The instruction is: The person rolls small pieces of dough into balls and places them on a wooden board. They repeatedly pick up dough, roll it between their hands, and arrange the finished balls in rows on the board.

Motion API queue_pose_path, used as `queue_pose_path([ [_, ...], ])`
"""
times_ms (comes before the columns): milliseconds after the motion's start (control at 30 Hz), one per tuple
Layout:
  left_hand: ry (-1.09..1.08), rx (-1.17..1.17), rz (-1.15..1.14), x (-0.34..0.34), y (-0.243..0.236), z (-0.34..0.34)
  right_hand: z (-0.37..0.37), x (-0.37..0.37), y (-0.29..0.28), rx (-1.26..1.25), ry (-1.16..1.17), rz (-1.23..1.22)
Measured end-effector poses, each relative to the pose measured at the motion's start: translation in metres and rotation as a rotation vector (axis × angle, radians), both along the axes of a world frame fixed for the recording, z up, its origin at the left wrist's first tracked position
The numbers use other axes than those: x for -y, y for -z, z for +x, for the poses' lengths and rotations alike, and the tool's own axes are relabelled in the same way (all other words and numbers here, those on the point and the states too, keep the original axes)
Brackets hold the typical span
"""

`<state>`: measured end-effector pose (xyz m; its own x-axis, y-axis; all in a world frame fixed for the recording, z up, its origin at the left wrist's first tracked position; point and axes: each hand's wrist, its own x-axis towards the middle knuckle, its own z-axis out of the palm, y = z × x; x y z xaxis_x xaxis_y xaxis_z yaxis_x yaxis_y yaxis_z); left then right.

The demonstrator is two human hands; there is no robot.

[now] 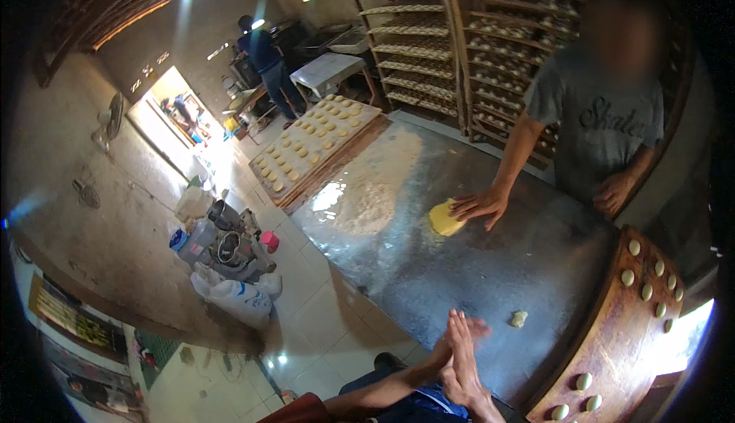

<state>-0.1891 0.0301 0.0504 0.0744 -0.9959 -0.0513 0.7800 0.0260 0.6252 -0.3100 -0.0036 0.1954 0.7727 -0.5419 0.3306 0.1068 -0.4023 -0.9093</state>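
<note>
Palm to palm at the near edge of the metal-topped table (490, 270), my left hand (438, 354) and my right hand (461, 365) press together with fingers stretched. Anything between the palms is hidden, and the fingertips are slightly blurred. To the right of my hands, a small pale lump of dough (519, 319) lies on the tabletop. Farther off is a flattened yellow piece of dough (444, 221), under the hand (481, 206) of a co-worker in a grey shirt across the table. A wooden board (605, 354) at the right carries several round dough balls (584, 382).
Flour (371, 205) is spread over the table's far left part. Beyond it, a board (268, 201) bears rows of dough balls. Tall racks (459, 55) with filled trays line the back. Buckets and sacks (237, 297) stand on the left floor. Another person (268, 59) stands far back.
</note>
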Motion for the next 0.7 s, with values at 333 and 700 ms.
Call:
queue_pose_path([
  [333,-0.191,-0.116,0.488,-0.163,-0.113,0.166,0.23,-0.061,0.082,-0.264,0.045,-0.325],
  [700,-0.497,0.522,0.307,-0.315,-0.149,0.328,0.506,0.044,0.136,-0.58,0.232,-0.513],
])
